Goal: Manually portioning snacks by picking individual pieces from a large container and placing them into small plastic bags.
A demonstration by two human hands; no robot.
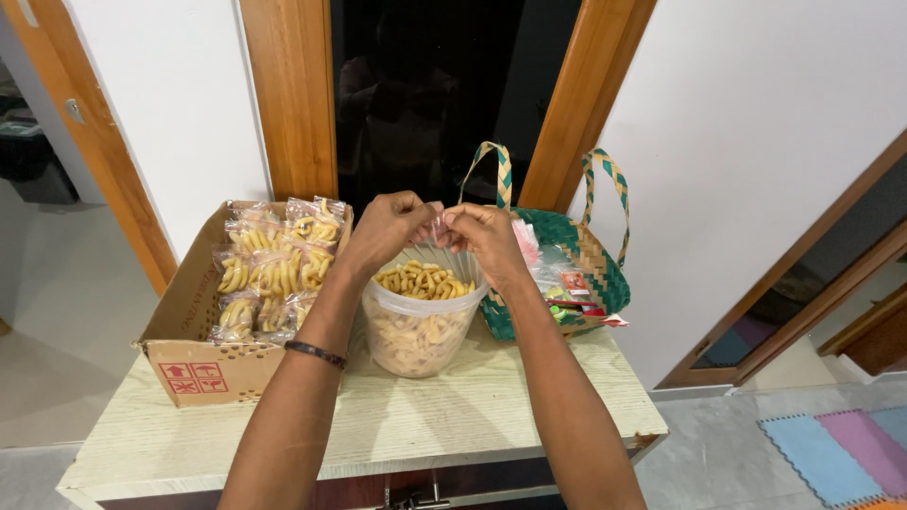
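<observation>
You're pinching a small clear bag [436,229] between left hand [385,229] and right hand [484,236] above the snack tub [419,326]; next, I'd judge, opening its mouth needs steady fingertips.

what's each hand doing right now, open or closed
Left hand: closed, pinching the clear plastic bag above the tub of snacks.
Right hand: closed, pinching the same bag.
</observation>
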